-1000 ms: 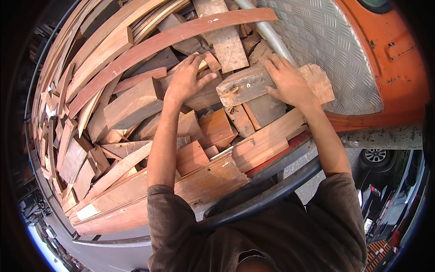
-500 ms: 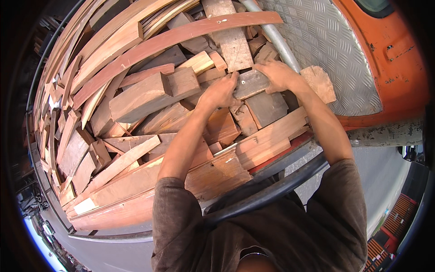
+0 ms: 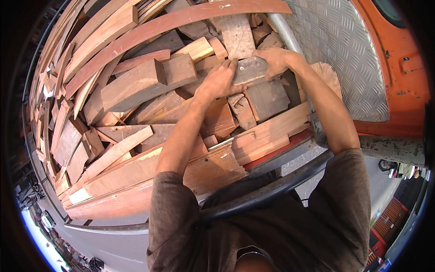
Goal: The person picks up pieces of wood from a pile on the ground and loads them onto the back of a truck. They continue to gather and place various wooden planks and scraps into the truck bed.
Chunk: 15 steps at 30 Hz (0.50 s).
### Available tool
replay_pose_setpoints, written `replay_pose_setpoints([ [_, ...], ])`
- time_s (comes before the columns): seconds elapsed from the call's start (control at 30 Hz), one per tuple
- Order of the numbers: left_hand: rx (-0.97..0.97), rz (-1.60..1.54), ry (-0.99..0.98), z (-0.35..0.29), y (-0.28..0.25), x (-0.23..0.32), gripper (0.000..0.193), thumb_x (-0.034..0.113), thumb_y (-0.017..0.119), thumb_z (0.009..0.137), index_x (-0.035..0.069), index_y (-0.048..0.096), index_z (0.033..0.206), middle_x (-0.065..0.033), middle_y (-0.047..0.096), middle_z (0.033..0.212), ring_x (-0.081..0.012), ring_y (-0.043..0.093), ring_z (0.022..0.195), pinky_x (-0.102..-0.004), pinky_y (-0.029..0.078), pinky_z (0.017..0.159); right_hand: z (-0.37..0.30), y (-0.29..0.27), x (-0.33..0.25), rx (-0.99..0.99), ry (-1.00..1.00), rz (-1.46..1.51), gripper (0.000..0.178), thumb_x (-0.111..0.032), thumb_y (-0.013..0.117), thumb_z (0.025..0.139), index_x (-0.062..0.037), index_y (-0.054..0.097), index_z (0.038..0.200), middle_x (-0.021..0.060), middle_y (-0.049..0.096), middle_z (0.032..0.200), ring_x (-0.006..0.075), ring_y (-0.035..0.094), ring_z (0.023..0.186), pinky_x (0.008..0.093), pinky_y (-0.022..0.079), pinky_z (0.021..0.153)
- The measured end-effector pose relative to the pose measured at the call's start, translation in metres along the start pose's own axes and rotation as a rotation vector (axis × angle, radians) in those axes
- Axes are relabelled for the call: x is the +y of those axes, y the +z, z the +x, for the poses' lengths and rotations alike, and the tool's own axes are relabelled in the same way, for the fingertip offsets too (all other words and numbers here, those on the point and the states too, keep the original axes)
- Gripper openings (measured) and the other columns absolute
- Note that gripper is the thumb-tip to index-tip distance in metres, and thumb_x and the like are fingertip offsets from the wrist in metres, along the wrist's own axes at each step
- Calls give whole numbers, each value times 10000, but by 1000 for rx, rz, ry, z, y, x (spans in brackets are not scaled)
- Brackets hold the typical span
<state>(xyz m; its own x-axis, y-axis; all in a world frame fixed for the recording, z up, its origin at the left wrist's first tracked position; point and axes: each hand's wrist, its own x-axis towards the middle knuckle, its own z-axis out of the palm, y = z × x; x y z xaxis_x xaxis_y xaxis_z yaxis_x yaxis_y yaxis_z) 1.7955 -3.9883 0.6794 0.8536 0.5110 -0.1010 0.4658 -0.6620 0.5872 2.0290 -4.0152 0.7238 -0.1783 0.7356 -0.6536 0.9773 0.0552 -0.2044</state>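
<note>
A short grey wooden block [image 3: 250, 69] lies among piled offcuts, gripped at both ends. My left hand [image 3: 220, 80] closes over its left end, fingers bent round the edge. At the other end my right hand [image 3: 275, 62] holds it between thumb and fingers. Just beyond the block is a weathered plank [image 3: 238, 38] pointing away from me. Below it sit a squarish grey block [image 3: 267, 100] and a smaller reddish chunk [image 3: 243, 110]. Left of my left hand rests a thick notched beam [image 3: 136, 92]. The underside of the held block is hidden.
Wood scraps fill the truck bed, with a long curved-looking reddish board [image 3: 158, 31] across them. A metal pipe [image 3: 285, 31] and a tread-plate panel [image 3: 340, 50] stand at the right, beside the orange cab [image 3: 403, 68]. A dark rail [image 3: 267, 188] crosses in front of my body.
Both hands keep their hold on the grey block, which sits slightly higher in the picture. The whole view has shifted a little, and the block's tilt looks slightly different.
</note>
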Motion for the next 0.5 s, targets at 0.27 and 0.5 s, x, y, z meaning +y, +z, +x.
replay_pose_setpoints([
  [0.27,-210,22,-61,9,-20,7,844,381,805,775,-87,426,1367,-341,603,1169,-457,627,1084,-483,525,933,5,-9,1,-155,65,63,1018,-222,838,610,-74,361,1497,232,613,1288,343,603,1184,393,504,980],
  [0.5,154,214,1,-14,27,-12,955,598,668,862,-53,331,1473,-312,474,1347,-440,473,1283,-554,410,1043,12,21,-9,74,118,-97,1167,-325,816,601,2,214,1546,279,421,1479,388,437,1358,448,423,1084],
])
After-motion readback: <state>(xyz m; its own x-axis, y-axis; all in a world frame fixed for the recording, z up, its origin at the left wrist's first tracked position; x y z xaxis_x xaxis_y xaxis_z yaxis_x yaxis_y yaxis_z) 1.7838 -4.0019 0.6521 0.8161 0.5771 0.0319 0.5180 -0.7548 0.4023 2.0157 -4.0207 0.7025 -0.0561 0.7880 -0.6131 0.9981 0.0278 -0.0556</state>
